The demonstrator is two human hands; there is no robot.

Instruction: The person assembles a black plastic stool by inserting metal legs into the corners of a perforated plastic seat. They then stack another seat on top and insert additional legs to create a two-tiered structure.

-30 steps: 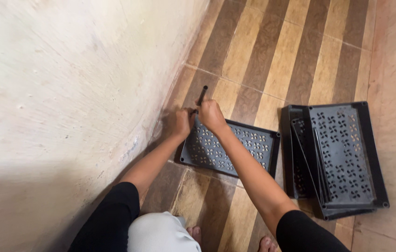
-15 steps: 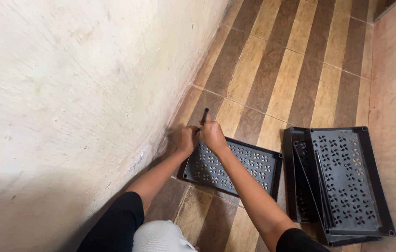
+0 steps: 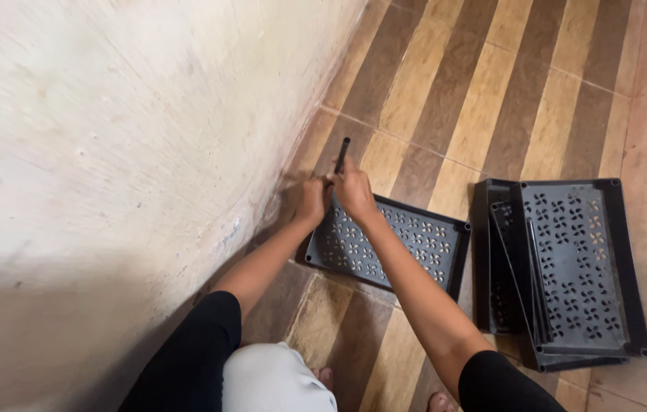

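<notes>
Head view, only camera. I take the flat black perforated plastic shelf panel (image 3: 388, 246) lying on the floor as my landmark.

I read both hands meeting at the panel's far-left corner, close against the wall. The left hand (image 3: 310, 200) is curled into a fist at that corner; it looks closed on the corner or on the base of the rod, but I cannot tell which from this angle. The right hand (image 3: 354, 191) sits just beside it, touching it, fingers wrapped around the lower end of a short, thin black plastic rod (image 3: 342, 155). The rod rises from the corner and points away from the person, tilted slightly, its free end above the floor beyond the panel.

The panel lies flat on the brown-and-tan striped tiled floor (image 3: 484, 99), its long side running away from the wall at an angle. Left of the panel, just past the hands, stands the rough off-white plastered wall (image 3: 110, 152).

Right of the panel, a little apart, I note a loose stack of similar black perforated plastic panels (image 3: 571, 267), unevenly piled, with a thin black bar lying across them.

Nearer than the panel: black sleeves on both arms, a pale grey trouser knee (image 3: 274, 378), bare toes just visible.
</notes>
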